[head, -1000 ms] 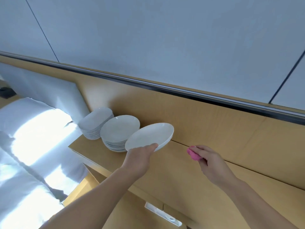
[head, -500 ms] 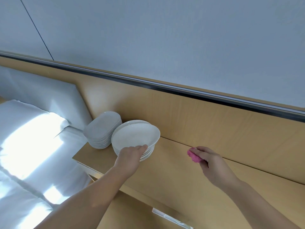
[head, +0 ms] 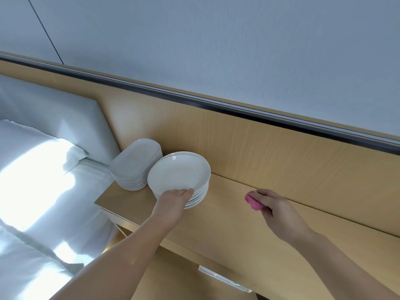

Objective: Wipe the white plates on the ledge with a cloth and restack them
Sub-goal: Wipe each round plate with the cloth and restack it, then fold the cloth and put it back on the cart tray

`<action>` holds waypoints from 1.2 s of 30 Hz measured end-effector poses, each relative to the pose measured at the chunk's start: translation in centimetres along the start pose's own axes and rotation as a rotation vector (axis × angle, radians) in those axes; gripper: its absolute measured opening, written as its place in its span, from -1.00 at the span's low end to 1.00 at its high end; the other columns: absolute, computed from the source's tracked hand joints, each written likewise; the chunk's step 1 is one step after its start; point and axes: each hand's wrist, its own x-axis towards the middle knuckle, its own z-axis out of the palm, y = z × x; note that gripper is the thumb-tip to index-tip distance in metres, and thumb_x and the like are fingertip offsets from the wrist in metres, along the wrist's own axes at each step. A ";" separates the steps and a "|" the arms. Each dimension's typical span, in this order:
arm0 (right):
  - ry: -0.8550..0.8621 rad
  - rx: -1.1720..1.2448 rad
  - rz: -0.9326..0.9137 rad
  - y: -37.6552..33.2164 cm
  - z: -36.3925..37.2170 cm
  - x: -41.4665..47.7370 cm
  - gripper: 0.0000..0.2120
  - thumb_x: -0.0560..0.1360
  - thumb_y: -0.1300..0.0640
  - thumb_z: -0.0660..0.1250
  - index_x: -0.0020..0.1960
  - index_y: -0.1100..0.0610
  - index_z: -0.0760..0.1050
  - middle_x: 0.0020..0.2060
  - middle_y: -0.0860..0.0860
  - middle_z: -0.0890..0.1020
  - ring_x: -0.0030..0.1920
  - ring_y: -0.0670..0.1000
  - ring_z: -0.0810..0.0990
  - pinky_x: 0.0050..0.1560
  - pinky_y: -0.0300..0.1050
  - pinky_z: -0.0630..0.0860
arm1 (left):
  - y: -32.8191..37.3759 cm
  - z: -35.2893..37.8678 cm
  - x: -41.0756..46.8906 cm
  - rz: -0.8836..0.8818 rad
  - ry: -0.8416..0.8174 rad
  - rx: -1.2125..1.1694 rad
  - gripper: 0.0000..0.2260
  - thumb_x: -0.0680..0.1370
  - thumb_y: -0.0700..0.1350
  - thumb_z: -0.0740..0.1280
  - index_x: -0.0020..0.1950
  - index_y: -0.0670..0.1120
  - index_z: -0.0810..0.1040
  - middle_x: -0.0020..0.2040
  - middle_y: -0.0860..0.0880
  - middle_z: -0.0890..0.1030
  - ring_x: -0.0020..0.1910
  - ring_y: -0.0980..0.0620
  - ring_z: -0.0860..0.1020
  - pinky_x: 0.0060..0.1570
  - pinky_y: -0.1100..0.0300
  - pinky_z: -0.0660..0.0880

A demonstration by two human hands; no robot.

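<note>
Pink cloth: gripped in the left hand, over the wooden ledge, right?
Wrong hand. In the head view, the pink cloth is gripped in the right hand, over the wooden ledge; the left hand holds the top round plate.

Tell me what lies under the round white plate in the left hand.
A stack of more round white plates on the light wooden ledge. Only their edges show beside the left hand; the top plate covers their faces.

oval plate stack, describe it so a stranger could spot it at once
Find the wooden ledge beside the padded headboard. Two white stacks sit at its left end; the oval plate stack is nearer the headboard. Its plates are oval; the round stack has the left hand on it.
</note>
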 end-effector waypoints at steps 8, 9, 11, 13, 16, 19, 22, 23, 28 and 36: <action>-0.017 -0.036 0.013 0.0 0.1 -0.5 -0.58 0.50 0.45 0.28 0.27 0.11 0.58 0.13 -0.13 0.53 0.12 -0.11 0.51 0.12 -0.60 0.21 | -0.5 1.9 0.8 -0.048 -0.152 -0.027 -0.52 0.68 -0.02 0.03 0.57 -0.02 -0.01 0.57 -0.03 0.09 0.54 0.02 0.03 0.49 -0.01 -0.14; -0.018 -0.038 0.022 -0.1 0.1 -0.5 -0.58 0.50 0.45 0.28 0.27 0.11 0.57 0.14 -0.13 0.52 0.13 -0.11 0.50 0.12 -0.61 0.20 | -0.5 2.1 0.9 -0.061 -0.181 -0.016 -0.49 0.67 0.07 0.00 0.58 -0.01 -0.07 0.59 -0.03 0.01 0.56 0.02 -0.05 0.49 -0.05 -0.20; -0.018 -0.039 0.039 0.0 0.0 -0.7 -0.57 0.51 0.46 0.27 0.28 0.12 0.57 0.14 -0.14 0.50 0.14 -0.11 0.48 0.11 -0.63 0.17 | -0.5 2.4 0.9 -0.064 -0.206 -0.007 -0.43 0.66 0.15 -0.01 0.58 0.00 -0.16 0.59 -0.03 -0.10 0.56 0.01 -0.15 0.46 -0.08 -0.28; -0.019 -0.044 0.048 0.1 0.0 -0.8 -0.57 0.51 0.46 0.27 0.28 0.12 0.56 0.14 -0.14 0.49 0.15 -0.10 0.48 0.12 -0.63 0.17 | -0.3 2.5 0.9 -0.056 -0.181 0.003 -0.41 0.65 0.17 -0.01 0.58 -0.01 -0.18 0.59 -0.06 -0.15 0.56 0.00 -0.20 0.45 -0.07 -0.33; -0.014 -0.044 0.074 0.3 0.0 -1.1 -0.58 0.51 0.45 0.26 0.28 0.13 0.56 0.16 -0.12 0.50 0.15 -0.09 0.48 0.13 -0.62 0.17 | 1.2 1.8 1.1 0.002 -0.089 -0.061 -0.44 0.66 0.11 0.03 0.58 -0.06 -0.08 0.59 -0.08 -0.09 0.56 -0.01 -0.15 0.47 0.07 -0.31; 0.015 -0.036 0.109 0.4 -0.4 -2.0 -0.56 0.51 0.44 0.26 0.28 0.09 0.56 0.17 -0.14 0.51 0.16 -0.10 0.49 0.13 -0.59 0.20 | 4.6 0.5 1.6 0.098 -0.042 -0.281 -0.53 0.66 0.02 0.12 0.54 -0.07 0.12 0.54 -0.03 0.14 0.52 0.02 0.07 0.46 0.20 -0.03; 0.088 -0.013 0.134 0.0 -1.3 -3.8 -0.58 0.51 0.44 0.26 0.26 0.10 0.57 0.14 -0.14 0.53 0.12 -0.18 0.49 0.11 -0.58 0.24 | 9.0 -0.3 1.7 0.174 -0.082 -0.528 -0.54 0.64 0.01 0.18 0.51 -0.04 0.20 0.48 0.03 0.28 0.42 0.06 0.28 0.35 0.20 0.24; 0.105 0.001 0.144 -0.2 -1.6 -4.6 -0.59 0.51 0.45 0.26 0.26 0.12 0.57 0.13 -0.13 0.54 0.10 -0.20 0.49 0.10 -0.57 0.26 | 10.6 -0.2 1.6 0.185 -0.105 -0.621 -0.54 0.63 0.02 0.21 0.51 -0.02 0.22 0.46 0.06 0.31 0.39 0.10 0.32 0.34 0.20 0.28; 0.177 0.112 0.252 -0.5 -4.3 -9.9 -0.60 0.56 0.41 0.22 0.31 0.11 0.53 0.19 -0.05 0.53 -0.19 -0.38 0.49 -0.21 -0.49 0.36 | 19.0 -1.1 0.2 0.176 -0.332 -1.161 -0.59 0.58 0.06 0.29 0.41 0.05 0.38 0.27 0.16 0.50 0.23 0.26 0.48 0.28 0.21 0.41; 0.300 0.263 0.395 -1.3 -8.8 -21.4 -0.51 0.54 0.35 0.27 0.40 -0.01 0.43 0.19 -0.08 0.44 -0.34 0.11 0.60 -0.30 -0.04 0.59 | 31.5 -4.2 -5.2 0.242 -0.472 -1.416 -0.84 0.64 -0.10 0.23 0.14 0.15 0.47 0.05 0.05 0.60 0.02 0.09 0.59 0.11 0.04 0.55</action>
